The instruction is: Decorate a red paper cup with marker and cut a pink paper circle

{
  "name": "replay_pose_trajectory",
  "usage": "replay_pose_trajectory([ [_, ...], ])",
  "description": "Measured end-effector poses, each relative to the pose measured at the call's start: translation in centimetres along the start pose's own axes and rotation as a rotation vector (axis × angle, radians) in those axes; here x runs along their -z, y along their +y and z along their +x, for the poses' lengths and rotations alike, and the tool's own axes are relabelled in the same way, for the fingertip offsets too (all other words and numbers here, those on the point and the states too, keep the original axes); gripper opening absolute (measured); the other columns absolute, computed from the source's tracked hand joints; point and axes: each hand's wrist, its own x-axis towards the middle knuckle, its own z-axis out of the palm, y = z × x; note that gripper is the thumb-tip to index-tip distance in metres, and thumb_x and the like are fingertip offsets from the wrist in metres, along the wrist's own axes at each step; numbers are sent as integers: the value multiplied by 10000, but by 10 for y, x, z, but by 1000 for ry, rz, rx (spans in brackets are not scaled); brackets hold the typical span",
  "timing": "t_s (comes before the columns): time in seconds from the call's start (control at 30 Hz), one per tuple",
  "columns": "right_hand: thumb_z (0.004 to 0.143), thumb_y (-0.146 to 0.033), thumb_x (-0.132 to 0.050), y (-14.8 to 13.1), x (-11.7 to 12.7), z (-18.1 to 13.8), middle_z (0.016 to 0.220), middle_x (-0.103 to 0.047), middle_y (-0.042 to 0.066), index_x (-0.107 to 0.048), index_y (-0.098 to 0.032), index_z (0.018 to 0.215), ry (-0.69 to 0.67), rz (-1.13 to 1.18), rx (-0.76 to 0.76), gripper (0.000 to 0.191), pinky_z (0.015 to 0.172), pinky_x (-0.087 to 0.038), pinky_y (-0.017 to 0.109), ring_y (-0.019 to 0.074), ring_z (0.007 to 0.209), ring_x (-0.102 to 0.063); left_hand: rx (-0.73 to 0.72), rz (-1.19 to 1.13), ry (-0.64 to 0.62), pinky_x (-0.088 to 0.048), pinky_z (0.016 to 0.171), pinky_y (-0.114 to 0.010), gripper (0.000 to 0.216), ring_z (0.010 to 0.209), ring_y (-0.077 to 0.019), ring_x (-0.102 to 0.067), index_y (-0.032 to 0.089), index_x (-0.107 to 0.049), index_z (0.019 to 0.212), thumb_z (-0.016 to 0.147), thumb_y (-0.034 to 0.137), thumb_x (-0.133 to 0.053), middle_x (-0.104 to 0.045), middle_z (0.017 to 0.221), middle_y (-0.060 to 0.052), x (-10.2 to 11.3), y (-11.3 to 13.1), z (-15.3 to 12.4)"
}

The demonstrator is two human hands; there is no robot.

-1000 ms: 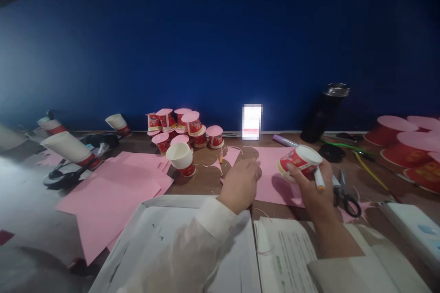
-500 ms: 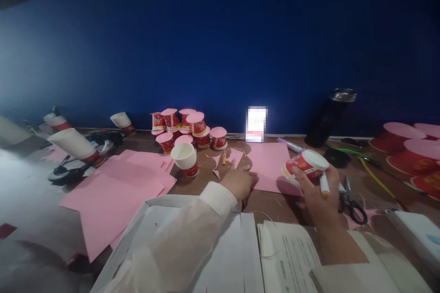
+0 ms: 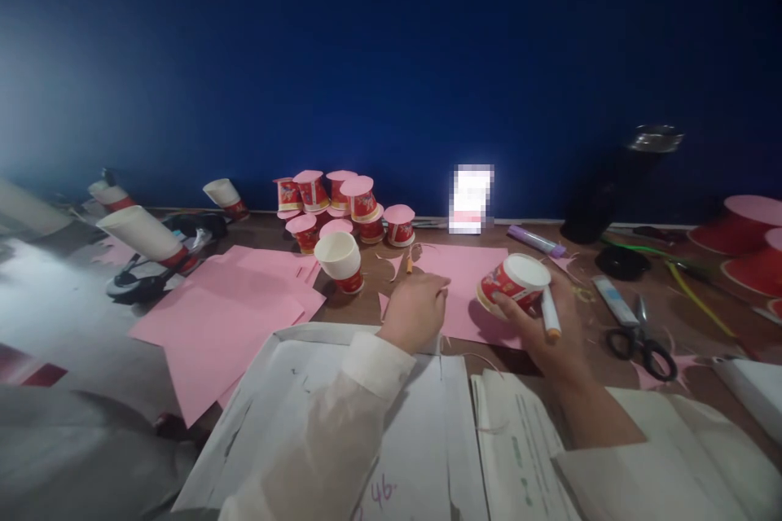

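So a dark blue wall (image 3: 391, 73) is taking up the whole top half of the frame, and below it a brown table (image 3: 351, 312) is running across, pretty cluttered. A flat white box (image 3: 428, 423) is sitting at bottom centre with purple scribbles showing on it, and a spread of loose pink paper (image 3: 238, 309) is overlapping at left of centre. A dark bottle (image 3: 602, 191) is leaning in the picture over on the right, while a pile of red cups (image 3: 360, 199) with pink discs on top is standing just left of centre. One pink sheet (image 3: 461, 269) is lying mid-frame. The left hand (image 3: 415, 311) is resting by that sheet's left edge, fingers curling; can't tell if its grip is pinching anything. The right hand (image 3: 553, 338), right of centre, is wrapping its grip around a tilted red-and-white cup (image 3: 516, 285) over the sheet, white end facing up, and it's also keeping a white pen (image 3: 551, 313) with an orange end between its fingers. An open cup (image 3: 342, 256) is standing left of the left hand, scissors (image 3: 639, 339) are lying lower right, and a purple-capped pen (image 3: 536, 242) is lying behind the held cup.
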Motion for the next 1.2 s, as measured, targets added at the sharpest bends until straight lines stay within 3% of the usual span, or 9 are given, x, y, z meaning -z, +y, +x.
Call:
replay_pose_trajectory([
  [0.1, 674, -587, -818, 9, -6, -3, 1213, -641, 123, -595, -211, 1245, -50, -204, 84, 719, 970, -484, 531, 332, 1111, -611, 86, -341, 228, -530, 938, -346, 269, 986, -198, -676, 217, -729, 1138, 952, 301, -553, -749, 1123, -68, -11, 2, 9],
  [0.2, 694, -623, -790, 16, -11, -4, 1242, -630, 123, -591, -219, 1255, -100, -275, 119, 719, 950, -500, 492, 330, 1117, -617, 67, -631, 277, -549, 853, -325, 350, 926, -179, -658, 210, -693, 1220, 934, 390, -602, -733, 1123, -78, -20, -3, 12],
  [0.43, 788, -606, -703, 17, -18, -6, 1263, -638, 128, -541, -227, 1315, -267, -278, 189, 668, 924, -516, 449, 316, 1104, -634, -35, -585, 63, -490, 1012, -413, 707, 1183, -266, -578, 241, -577, 1389, 745, 397, -823, -637, 1326, -107, -22, -9, 10],
  [0.53, 815, -558, -682, 20, -18, -7, 1292, -636, 135, -521, -224, 1334, -302, -283, 217, 638, 939, -516, 455, 316, 1131, -633, -52, -530, 41, -423, 1105, -454, 705, 1286, -293, -523, 232, -577, 1392, 749, 397, -816, -619, 1361, -118, -26, -9, 12],
  [0.63, 790, -555, -712, 20, -18, -6, 1289, -643, 146, -519, -223, 1330, -304, -287, 218, 662, 943, -526, 471, 324, 1141, -643, 9, -618, 58, -453, 1076, -442, 691, 1275, -295, -544, 221, -578, 1386, 750, 361, -809, -599, 1391, -129, -27, -12, 14],
  [0.8, 902, -508, -611, 21, -18, -2, 1303, -659, 136, -519, -263, 1313, -280, -309, 136, 487, 927, -548, 471, 293, 1148, -665, 183, -806, 362, -489, 1014, -394, 683, 1221, -260, -588, 235, -540, 1404, 776, 341, -786, -593, 1396, -117, -20, -27, 20],
  [0.93, 901, -400, -597, 29, -17, 0, 1161, -735, 94, -606, -272, 1219, -410, -471, 136, 343, 884, -547, 468, 286, 1027, -703, 151, -784, 484, -463, 1049, -394, 705, 1227, -253, -586, 218, -529, 1401, 759, 327, -799, -580, 1416, -119, -16, -31, 21],
  [1.1, 881, -247, -539, 26, -13, -1, 963, -784, 69, -612, -248, 1216, -501, -773, 216, 343, 1055, -414, 526, 281, 939, -714, 93, -706, 356, -475, 1035, -409, 707, 1211, -265, -588, 199, -524, 1410, 771, 356, -783, -582, 1415, -132, -19, -20, 16],
  [1.2, 884, -275, -533, 20, -10, 0, 942, -776, 93, -614, -237, 1201, -466, -800, 138, 329, 880, -494, 438, 291, 900, -716, 31, -650, 145, -490, 1024, -407, 664, 1204, -269, -599, 198, -563, 1373, 764, 344, -783, -603, 1389, -133, -25, -14, 13],
])
